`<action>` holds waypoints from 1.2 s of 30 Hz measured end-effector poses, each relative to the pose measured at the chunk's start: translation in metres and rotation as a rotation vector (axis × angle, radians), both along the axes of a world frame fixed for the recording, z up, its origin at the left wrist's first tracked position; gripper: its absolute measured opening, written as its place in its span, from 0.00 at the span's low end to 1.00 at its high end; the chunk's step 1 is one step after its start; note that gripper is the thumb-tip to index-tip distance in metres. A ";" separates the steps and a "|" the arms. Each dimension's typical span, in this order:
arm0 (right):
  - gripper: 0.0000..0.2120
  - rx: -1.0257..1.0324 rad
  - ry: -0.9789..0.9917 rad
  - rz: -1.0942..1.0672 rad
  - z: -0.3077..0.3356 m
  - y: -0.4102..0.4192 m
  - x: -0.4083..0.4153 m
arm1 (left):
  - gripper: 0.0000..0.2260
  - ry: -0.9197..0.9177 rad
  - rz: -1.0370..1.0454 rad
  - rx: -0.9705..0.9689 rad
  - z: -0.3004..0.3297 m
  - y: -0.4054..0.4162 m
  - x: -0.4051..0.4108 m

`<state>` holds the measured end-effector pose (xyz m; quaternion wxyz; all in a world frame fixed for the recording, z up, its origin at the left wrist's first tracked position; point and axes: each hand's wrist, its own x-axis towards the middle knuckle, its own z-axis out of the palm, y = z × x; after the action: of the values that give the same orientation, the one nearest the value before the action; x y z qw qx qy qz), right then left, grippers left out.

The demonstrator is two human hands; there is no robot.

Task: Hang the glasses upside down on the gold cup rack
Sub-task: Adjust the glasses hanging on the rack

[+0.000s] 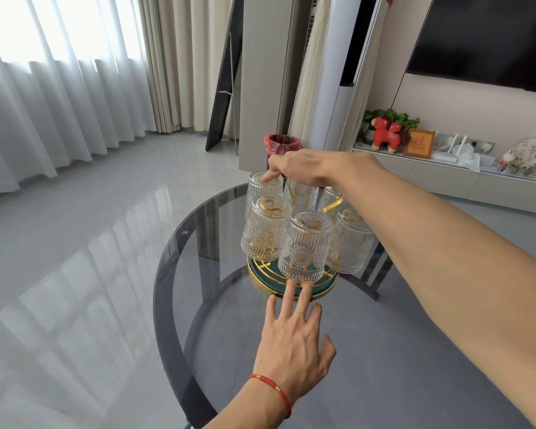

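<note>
The gold cup rack stands on a teal, gold-rimmed base on the round glass table. Several ribbed clear glasses hang on it upside down: a front glass, a left glass, a right glass and a far-left glass. My right hand hovers over the rack's top, its index fingertip resting on the far-left glass's upturned bottom; its other fingers are hidden. My left hand lies flat with straight fingers, two fingertips at the front glass's rim.
A red-lined bin sits on the floor behind the table. A low TV cabinet with ornaments runs along the right wall. Curtains cover the windows on the left, above a glossy grey floor.
</note>
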<state>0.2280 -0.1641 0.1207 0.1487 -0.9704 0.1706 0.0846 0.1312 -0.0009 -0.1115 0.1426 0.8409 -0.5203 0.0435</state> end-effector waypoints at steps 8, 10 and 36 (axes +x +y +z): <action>0.33 -0.034 0.003 0.017 0.001 0.005 0.001 | 0.24 -0.017 0.004 -0.035 -0.003 -0.001 0.000; 0.34 -0.035 -0.011 0.014 0.000 0.004 0.000 | 0.24 -0.015 0.004 -0.035 -0.004 -0.001 -0.001; 0.23 0.021 -0.324 0.124 -0.006 0.000 -0.028 | 0.24 0.004 0.002 -0.011 -0.004 -0.001 0.000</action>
<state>0.1997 -0.1640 0.1151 0.1788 -0.9784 0.0834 -0.0621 0.1313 -0.0018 -0.1153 0.1480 0.8406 -0.5191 0.0449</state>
